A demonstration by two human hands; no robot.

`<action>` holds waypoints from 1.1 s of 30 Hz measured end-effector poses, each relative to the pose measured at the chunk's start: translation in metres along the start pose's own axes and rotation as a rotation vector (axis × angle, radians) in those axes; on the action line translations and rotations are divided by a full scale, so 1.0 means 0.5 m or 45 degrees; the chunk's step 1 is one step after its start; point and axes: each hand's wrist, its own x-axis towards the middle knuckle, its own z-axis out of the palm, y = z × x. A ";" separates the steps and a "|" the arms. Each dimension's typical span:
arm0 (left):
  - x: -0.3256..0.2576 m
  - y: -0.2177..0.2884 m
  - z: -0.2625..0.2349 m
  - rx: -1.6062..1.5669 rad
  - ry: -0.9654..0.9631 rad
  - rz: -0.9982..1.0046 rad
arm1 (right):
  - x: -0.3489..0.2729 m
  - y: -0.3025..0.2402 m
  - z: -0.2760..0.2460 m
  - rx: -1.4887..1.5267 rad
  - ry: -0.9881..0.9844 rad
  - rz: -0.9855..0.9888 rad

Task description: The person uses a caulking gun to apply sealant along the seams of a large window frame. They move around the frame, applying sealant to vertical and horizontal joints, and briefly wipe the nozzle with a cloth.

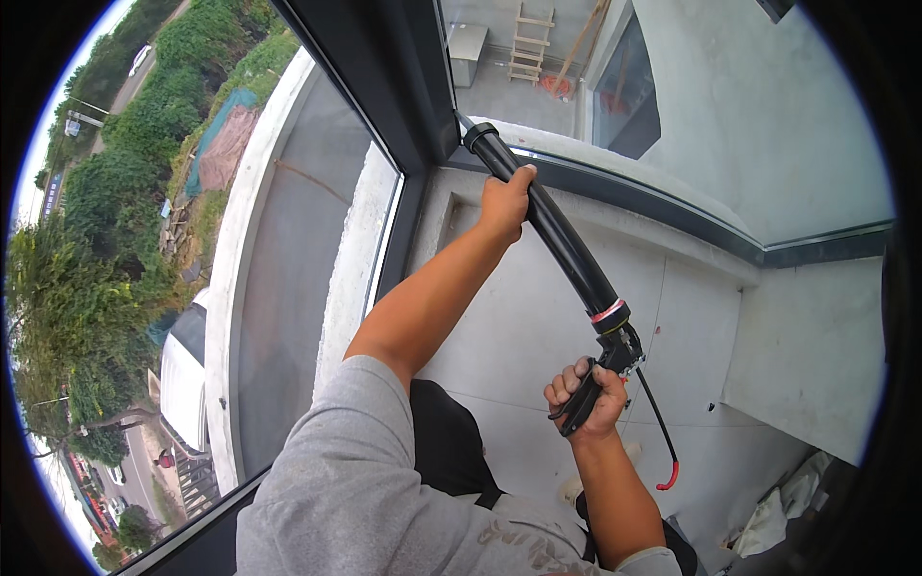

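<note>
Glue gun [547, 227] points at corner of black frame [415, 96]. Left grip [506, 203] wraps tube [573, 257], right grip [597, 401] curls round handle [580, 407]. Squeeze slowly, hold tip [465, 122] steady.

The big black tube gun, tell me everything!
The caulking gun has a long, shiny black barrel, perhaps metal or plastic, a reddish band, a black handle and a thin rod with a red end. It slants forward-left, nozzle near the dark window frame. The left hand holds the barrel; the right hand grips the handle.
</note>
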 end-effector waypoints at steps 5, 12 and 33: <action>-0.017 0.045 0.025 -0.009 0.051 0.173 | -0.019 -0.004 0.025 0.014 -0.097 0.003; -0.068 0.167 0.071 0.043 0.033 0.215 | -0.048 -0.011 0.087 0.080 -0.204 0.023; -0.179 0.477 0.174 0.005 0.035 0.252 | -0.138 -0.049 0.315 0.048 -0.330 0.009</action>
